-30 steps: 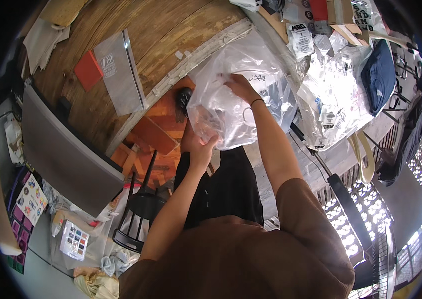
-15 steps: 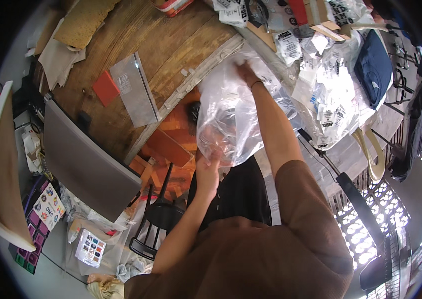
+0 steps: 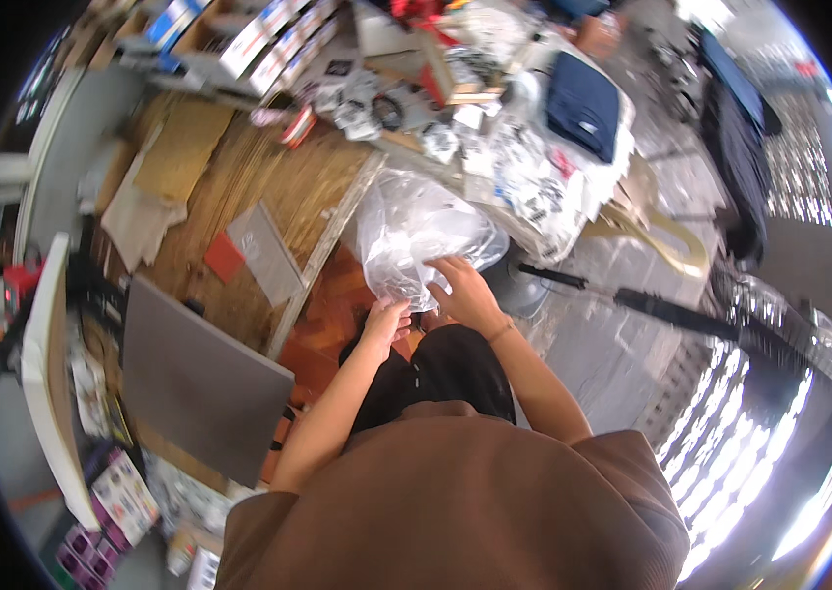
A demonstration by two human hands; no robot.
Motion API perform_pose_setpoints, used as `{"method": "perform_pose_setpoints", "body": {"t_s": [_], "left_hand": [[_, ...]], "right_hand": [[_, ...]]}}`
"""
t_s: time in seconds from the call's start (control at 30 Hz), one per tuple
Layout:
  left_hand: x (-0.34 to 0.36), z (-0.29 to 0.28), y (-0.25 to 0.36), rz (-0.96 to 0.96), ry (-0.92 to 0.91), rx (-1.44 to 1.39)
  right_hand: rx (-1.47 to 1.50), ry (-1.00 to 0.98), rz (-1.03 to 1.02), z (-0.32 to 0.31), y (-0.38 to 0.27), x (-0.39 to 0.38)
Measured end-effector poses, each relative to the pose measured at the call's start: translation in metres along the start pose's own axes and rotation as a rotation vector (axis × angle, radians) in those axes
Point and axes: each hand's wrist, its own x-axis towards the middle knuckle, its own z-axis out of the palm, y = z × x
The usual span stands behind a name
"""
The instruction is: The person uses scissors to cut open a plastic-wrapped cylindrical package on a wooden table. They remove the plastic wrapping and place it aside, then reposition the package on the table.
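Observation:
A large clear plastic bag (image 3: 416,221) hangs in front of me, at the table's edge and above my lap. With my left hand (image 3: 386,326) I pinch its near lower edge, fingers closed on the film. My right hand (image 3: 468,295) is at the bag's near right side, fingers curled onto the plastic; the blur partly hides its grip. Crumpled folds fill the space between the two hands. To the left on the wooden table (image 3: 273,177) lie a flat clear pouch (image 3: 265,254) and an orange-red card (image 3: 224,258).
Clear-wrapped packets (image 3: 534,187) and folded dark blue cloth (image 3: 583,106) cover the surface at the right back. A grey panel (image 3: 200,383) stands at my left. Cream-coloured hangers (image 3: 666,241) and a black pole (image 3: 671,313) are on the right. Boxes (image 3: 249,44) line the far side.
My right hand has drawn back from the far part of the bag to its near edge, beside my left hand. The view has shifted, showing more of the far side.

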Motion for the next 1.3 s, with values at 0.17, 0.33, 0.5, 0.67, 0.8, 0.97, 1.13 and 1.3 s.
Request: {"method": "perform_pose_setpoints", "body": {"t_s": [0.17, 0.33, 0.5, 0.67, 0.8, 0.97, 1.13, 1.3], "left_hand": [[-0.003, -0.018, 0.003, -0.262, -0.284, 0.281], [-0.050, 0.008, -0.016, -0.427, -0.511, 0.440], [-0.108, 0.063, -0.071, -0.506, -0.678, 0.523], [-0.168, 0.156, -0.141, -0.429, -0.961, 0.910], [-0.219, 0.232, -0.231, -0.241, -1.258, 1.305], [-0.250, 0.263, -0.391, 0.123, -1.267, 1.592], [-0.242, 0.274, -0.452, 0.527, -1.027, 1.537], [-0.213, 0.248, -0.443, 0.507, -0.944, 1.363]], "right_hand": [[-0.022, 0.283, 0.486, -0.022, -0.033, -0.181], [0.057, 0.588, 0.918, 0.044, -0.107, -0.335], [0.264, 0.560, 0.939, 0.088, -0.165, -0.402], [0.177, 0.996, 0.950, 0.138, -0.205, -0.496], [0.043, 1.550, 0.894, 0.159, -0.252, -0.589], [-0.509, 1.724, 1.567, 0.231, -0.291, -0.759], [-0.660, 1.665, 2.112, 0.342, -0.309, -0.911], [0.258, 2.251, 1.914, 0.368, -0.316, -0.976]]}}
